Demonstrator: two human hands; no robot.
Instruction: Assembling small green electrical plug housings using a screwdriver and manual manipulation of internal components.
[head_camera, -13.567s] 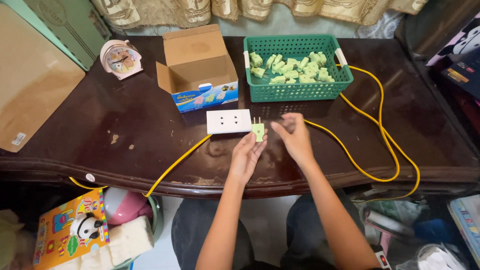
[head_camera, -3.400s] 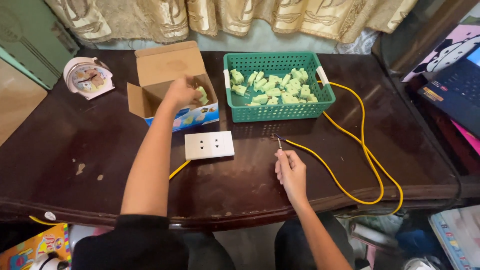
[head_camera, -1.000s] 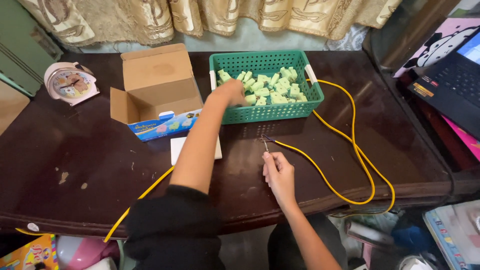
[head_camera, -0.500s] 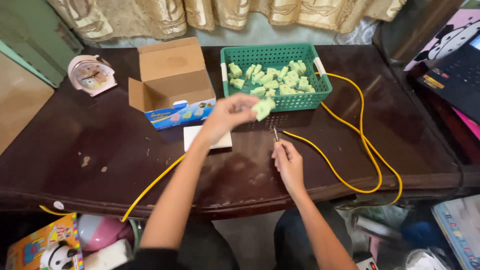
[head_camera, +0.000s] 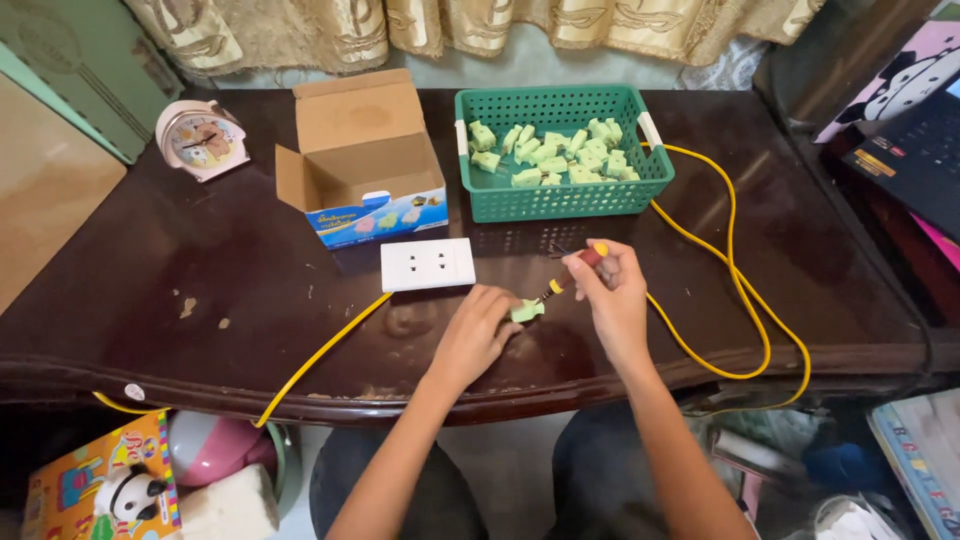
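My left hand (head_camera: 476, 334) holds a small pale green plug piece (head_camera: 526, 311) down on the dark wooden table (head_camera: 200, 280). My right hand (head_camera: 610, 290) grips a red and yellow screwdriver (head_camera: 570, 274), its tip against the green piece. Just behind my left hand lies a white socket plate (head_camera: 428, 264) with a yellow cable (head_camera: 320, 350) running off the table's front edge. A green plastic basket (head_camera: 560, 195) at the back holds several more green pieces.
An open cardboard box (head_camera: 362, 160) stands left of the basket. A small round clock (head_camera: 200, 138) sits at the back left. A long yellow cable (head_camera: 740, 290) loops from the basket across the right side. A laptop (head_camera: 910, 130) is at the far right.
My left hand reached into the basket, brought a green piece back and set it on the table. My right hand lifted the screwdriver to that piece.
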